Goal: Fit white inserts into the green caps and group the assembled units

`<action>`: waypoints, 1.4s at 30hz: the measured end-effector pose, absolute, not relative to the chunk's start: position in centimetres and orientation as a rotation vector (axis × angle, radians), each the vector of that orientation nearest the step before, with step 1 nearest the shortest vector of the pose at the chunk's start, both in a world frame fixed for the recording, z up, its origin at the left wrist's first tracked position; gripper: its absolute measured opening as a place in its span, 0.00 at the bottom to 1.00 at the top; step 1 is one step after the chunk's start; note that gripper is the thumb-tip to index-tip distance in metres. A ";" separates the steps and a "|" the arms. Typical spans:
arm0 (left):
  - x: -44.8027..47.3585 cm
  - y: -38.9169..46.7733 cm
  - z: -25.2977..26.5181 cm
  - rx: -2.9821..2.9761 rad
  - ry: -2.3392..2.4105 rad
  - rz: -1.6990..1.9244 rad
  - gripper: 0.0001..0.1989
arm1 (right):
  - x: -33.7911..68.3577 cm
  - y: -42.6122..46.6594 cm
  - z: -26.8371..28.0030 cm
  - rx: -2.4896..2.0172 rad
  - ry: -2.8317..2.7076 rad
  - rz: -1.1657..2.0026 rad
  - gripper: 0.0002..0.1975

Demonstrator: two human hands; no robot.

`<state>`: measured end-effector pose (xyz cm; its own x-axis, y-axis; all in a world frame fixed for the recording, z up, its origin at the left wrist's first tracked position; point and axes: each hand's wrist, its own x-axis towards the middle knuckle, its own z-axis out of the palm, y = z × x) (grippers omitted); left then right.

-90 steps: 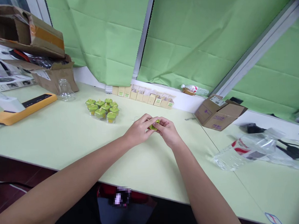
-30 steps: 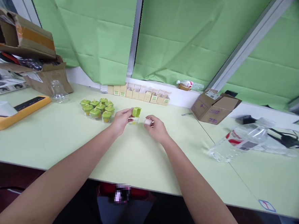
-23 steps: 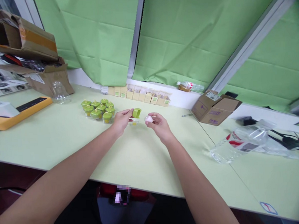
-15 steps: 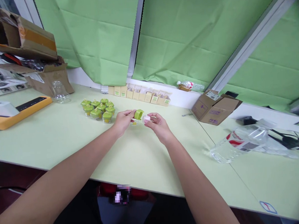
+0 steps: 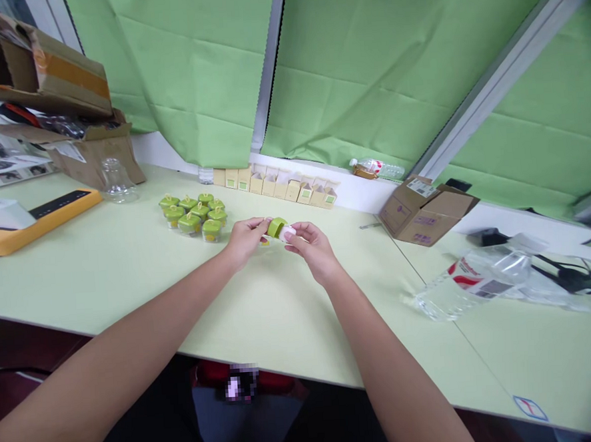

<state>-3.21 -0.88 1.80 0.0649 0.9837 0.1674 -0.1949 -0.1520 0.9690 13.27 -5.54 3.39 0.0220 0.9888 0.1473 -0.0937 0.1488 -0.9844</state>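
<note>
Over the middle of the table (image 5: pixel 260 303), my left hand (image 5: pixel 246 240) pinches a green lid (image 5: pixel 276 227) tipped on its side, its hollow facing right. Between the thumb and fingers of my right hand (image 5: pixel 313 250) is a small white round piece (image 5: pixel 287 232), touching the lid's open side. Below the lid, a small clear container (image 5: pixel 265 241) with a yellow mark is partly hidden by my left fingers. To the left stand several clear containers with green lids (image 5: pixel 190 221), each topped by a yellowish loop.
Small cardboard boxes (image 5: pixel 273 184) line the back wall. A yellow-and-black power strip (image 5: pixel 50 219) and a glass jar (image 5: pixel 117 182) are at left. An open carton (image 5: pixel 425 212) and a large plastic bottle (image 5: pixel 474 280) lie at right.
My right hand has brought the white piece left against the green lid. The gap between them has closed, and the lid has turned slightly. The grouped containers have not moved.
</note>
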 end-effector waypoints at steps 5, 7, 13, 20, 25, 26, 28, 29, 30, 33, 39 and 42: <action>-3.3 -0.6 1.7 1.198 0.938 1.368 0.18 | 13.5 -5.5 3.5 -1.091 -1.199 1.108 0.23; -3.3 -0.6 1.7 1.186 0.941 1.368 0.17 | 13.6 -5.3 3.4 -1.133 -1.199 1.056 0.25; -3.3 -0.8 1.8 1.156 0.927 1.365 0.17 | 13.3 -5.2 3.3 -1.108 -1.256 0.954 0.22; -3.2 -0.8 1.9 1.175 0.926 1.342 0.18 | 13.2 -5.2 3.0 -1.116 -1.219 0.917 0.26; -3.3 -1.0 2.0 1.135 0.893 1.291 0.20 | 13.1 -5.2 2.9 -1.024 -1.255 0.897 0.23; -3.3 -1.0 2.0 1.124 0.884 1.280 0.20 | 13.0 -5.3 2.9 -1.022 -1.268 0.888 0.22; -3.3 -1.0 1.9 1.098 0.862 1.262 0.21 | 12.7 -5.6 3.1 -1.029 -1.287 0.877 0.22; -3.3 -1.0 1.9 1.084 0.850 1.254 0.21 | 12.6 -5.7 3.1 -1.036 -1.292 0.874 0.22; -3.3 -1.0 1.9 1.066 0.838 1.246 0.21 | 12.4 -5.8 3.2 -1.040 -1.292 0.870 0.23; -3.2 -1.2 2.0 1.003 0.800 1.230 0.19 | 12.2 -6.0 3.3 -1.032 -1.284 0.848 0.22; -3.0 -1.5 2.3 0.926 0.745 1.225 0.15 | 12.1 -6.2 3.6 -1.019 -1.323 0.818 0.20; -3.0 -1.4 2.3 0.904 0.729 1.224 0.13 | 12.1 -6.3 3.7 -1.016 -1.331 0.813 0.20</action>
<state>-2.99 -1.43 2.28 0.2045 0.9789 0.0045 -0.4622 0.0925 0.8819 12.15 -6.33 3.67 0.0972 0.9205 0.3784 0.0837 0.3713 -0.9247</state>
